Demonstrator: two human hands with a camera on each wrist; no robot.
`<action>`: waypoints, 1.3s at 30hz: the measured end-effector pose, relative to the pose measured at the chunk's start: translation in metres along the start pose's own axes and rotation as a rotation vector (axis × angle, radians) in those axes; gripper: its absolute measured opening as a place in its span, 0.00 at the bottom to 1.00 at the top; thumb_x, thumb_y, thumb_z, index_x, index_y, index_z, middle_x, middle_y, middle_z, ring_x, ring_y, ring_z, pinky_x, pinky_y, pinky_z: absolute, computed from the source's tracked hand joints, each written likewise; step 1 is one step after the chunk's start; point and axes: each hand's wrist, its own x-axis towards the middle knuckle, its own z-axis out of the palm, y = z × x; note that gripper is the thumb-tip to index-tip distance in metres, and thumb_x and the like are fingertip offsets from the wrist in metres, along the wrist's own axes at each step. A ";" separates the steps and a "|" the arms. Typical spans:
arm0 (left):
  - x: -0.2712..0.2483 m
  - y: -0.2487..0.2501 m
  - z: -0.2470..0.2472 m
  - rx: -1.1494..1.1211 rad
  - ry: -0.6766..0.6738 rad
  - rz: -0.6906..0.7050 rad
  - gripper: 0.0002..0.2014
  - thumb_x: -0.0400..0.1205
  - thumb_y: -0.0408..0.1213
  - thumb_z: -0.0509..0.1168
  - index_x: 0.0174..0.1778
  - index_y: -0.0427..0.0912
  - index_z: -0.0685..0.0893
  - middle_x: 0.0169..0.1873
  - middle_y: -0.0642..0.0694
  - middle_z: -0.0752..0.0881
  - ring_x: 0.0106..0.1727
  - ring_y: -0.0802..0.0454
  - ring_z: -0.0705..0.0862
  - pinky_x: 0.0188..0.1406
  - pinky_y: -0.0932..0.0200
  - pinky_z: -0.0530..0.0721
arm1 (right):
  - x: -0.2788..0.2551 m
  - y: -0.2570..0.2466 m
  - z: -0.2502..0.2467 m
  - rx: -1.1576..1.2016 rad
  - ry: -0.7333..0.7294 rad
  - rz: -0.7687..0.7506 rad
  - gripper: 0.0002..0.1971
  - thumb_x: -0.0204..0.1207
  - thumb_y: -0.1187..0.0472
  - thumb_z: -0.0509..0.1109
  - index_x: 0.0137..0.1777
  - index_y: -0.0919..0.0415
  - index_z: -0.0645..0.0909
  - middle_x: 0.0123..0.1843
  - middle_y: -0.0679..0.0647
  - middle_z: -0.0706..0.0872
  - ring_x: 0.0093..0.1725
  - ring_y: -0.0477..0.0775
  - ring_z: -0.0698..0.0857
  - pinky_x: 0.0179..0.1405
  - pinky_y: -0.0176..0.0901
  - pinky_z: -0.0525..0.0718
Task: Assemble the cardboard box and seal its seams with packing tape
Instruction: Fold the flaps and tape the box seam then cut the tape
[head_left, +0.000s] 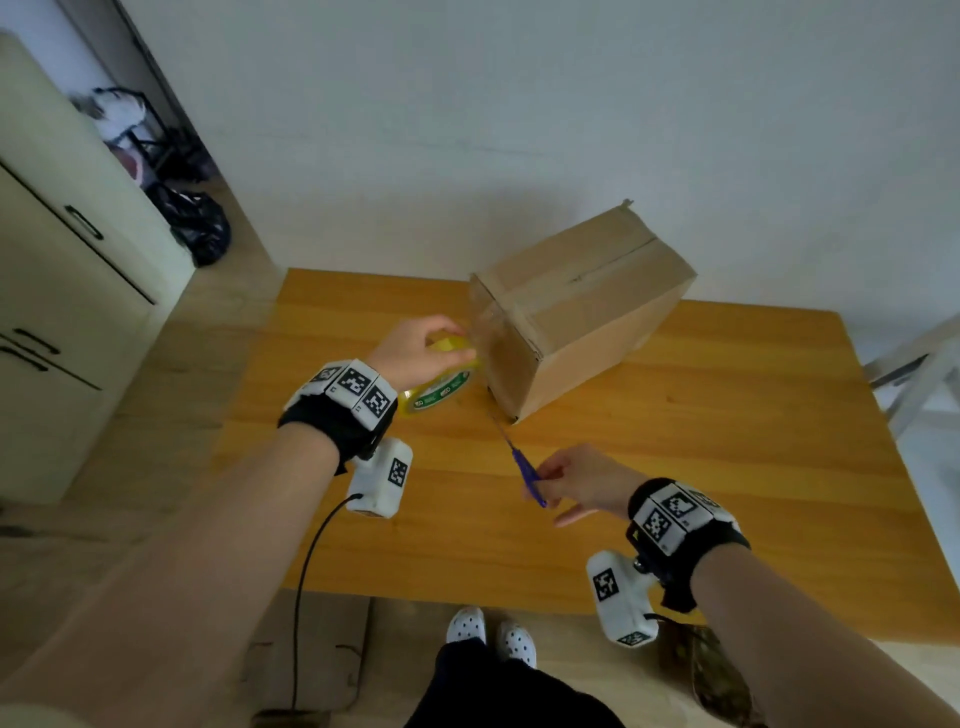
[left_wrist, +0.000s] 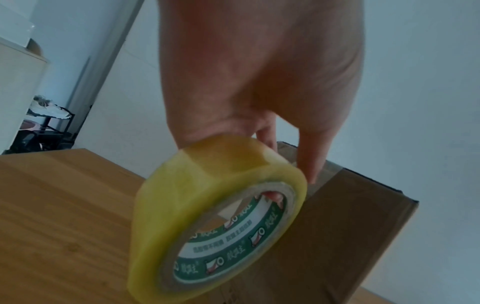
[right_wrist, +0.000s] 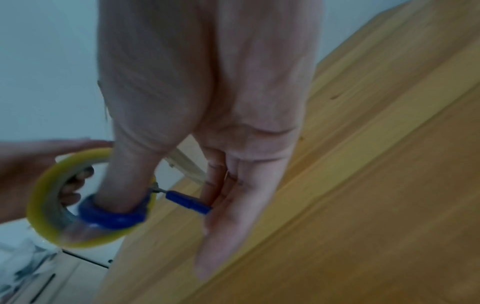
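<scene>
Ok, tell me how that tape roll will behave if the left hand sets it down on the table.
The tape roll is round with a hollow core, so set on its edge it would probably roll across the smooth table. Laid flat it should stay put. A strip seems to run to the box, which may tug it back.

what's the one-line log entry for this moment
left hand: holds tape roll at box | right hand: holds scissors | tape uncut
</scene>
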 end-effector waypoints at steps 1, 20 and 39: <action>0.000 -0.001 -0.001 0.011 0.012 0.006 0.22 0.78 0.48 0.67 0.67 0.45 0.79 0.69 0.48 0.78 0.70 0.48 0.74 0.61 0.59 0.69 | -0.003 -0.005 -0.001 0.004 -0.004 -0.011 0.19 0.72 0.52 0.76 0.55 0.67 0.85 0.46 0.57 0.85 0.46 0.52 0.85 0.49 0.50 0.90; -0.002 0.006 -0.010 0.050 0.010 0.028 0.19 0.77 0.46 0.69 0.61 0.42 0.83 0.63 0.46 0.83 0.65 0.47 0.78 0.59 0.57 0.73 | -0.011 -0.064 -0.016 0.102 0.080 -0.177 0.20 0.72 0.43 0.73 0.51 0.60 0.87 0.49 0.55 0.83 0.40 0.49 0.82 0.40 0.48 0.89; 0.008 0.009 -0.010 0.118 0.032 0.026 0.18 0.78 0.46 0.68 0.62 0.43 0.83 0.65 0.46 0.82 0.66 0.47 0.77 0.55 0.59 0.70 | -0.005 -0.061 -0.016 0.075 0.219 -0.275 0.13 0.77 0.50 0.71 0.37 0.58 0.84 0.28 0.53 0.77 0.24 0.48 0.77 0.23 0.37 0.82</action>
